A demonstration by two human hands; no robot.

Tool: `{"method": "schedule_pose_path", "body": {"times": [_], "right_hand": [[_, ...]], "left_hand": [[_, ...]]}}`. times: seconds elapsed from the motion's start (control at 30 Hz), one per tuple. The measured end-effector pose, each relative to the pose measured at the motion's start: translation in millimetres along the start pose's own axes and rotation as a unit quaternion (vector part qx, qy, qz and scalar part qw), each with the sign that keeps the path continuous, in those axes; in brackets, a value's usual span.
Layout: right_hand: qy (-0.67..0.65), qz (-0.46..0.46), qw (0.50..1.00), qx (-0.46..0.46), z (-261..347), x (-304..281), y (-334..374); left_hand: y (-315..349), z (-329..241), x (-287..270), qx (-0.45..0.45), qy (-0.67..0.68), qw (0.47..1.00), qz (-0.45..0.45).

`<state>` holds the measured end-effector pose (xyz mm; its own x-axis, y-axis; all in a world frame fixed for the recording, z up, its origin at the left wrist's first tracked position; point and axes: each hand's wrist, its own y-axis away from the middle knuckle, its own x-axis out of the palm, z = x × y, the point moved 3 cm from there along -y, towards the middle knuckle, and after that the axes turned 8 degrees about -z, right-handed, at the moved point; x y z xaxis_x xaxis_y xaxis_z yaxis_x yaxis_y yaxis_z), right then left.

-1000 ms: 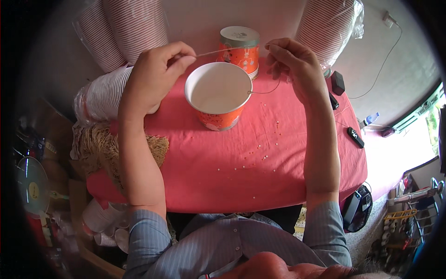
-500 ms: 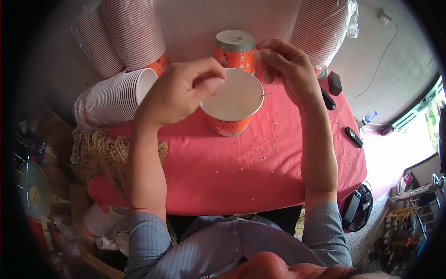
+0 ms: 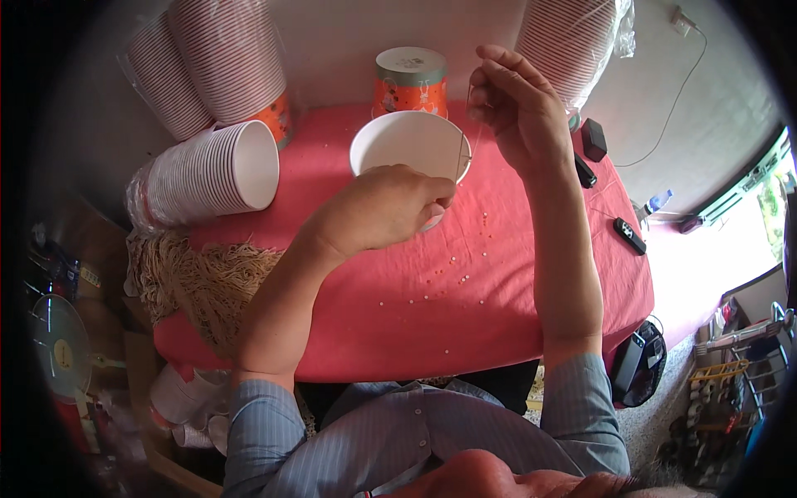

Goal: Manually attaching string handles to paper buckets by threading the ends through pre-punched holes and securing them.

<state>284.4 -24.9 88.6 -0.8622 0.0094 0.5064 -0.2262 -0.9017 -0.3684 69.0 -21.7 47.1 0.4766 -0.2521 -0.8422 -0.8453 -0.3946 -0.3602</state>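
Cord (image 3: 459, 163) is pinched by the left hand's closed fingers (image 3: 438, 193) and led to the curled right hand (image 3: 525, 109), its hold unclear; beyond the left fingers, a paper bucket (image 3: 403, 139) is stood mouth-up, axis upright.

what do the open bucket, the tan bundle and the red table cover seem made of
Open bucket: probably coated paperboard, judging by its thin wall, rounded white rim and smooth pale inside.
Tan bundle: looks like matte twine, with loose fine strands; which fibre, I can't tell.
Red table cover: likely matte cloth, given its soft creases.
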Motion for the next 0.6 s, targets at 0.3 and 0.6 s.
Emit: {"method": "schedule_pose_path", "body": {"times": [0.3,0.6], "right_hand": [[-0.004,0.006,1.000,0.002,0.6,2.3,0.1],[0.573,-0.018,0.817,-0.067,26.4,-1.0,12.9]], "left_hand": [[-1.1,-0.1,-3.0,-0.013,0.008,1.000,0.011],[11.4,13.8,-71.3,-0.083,0.029,0.970,-0.229]]}}
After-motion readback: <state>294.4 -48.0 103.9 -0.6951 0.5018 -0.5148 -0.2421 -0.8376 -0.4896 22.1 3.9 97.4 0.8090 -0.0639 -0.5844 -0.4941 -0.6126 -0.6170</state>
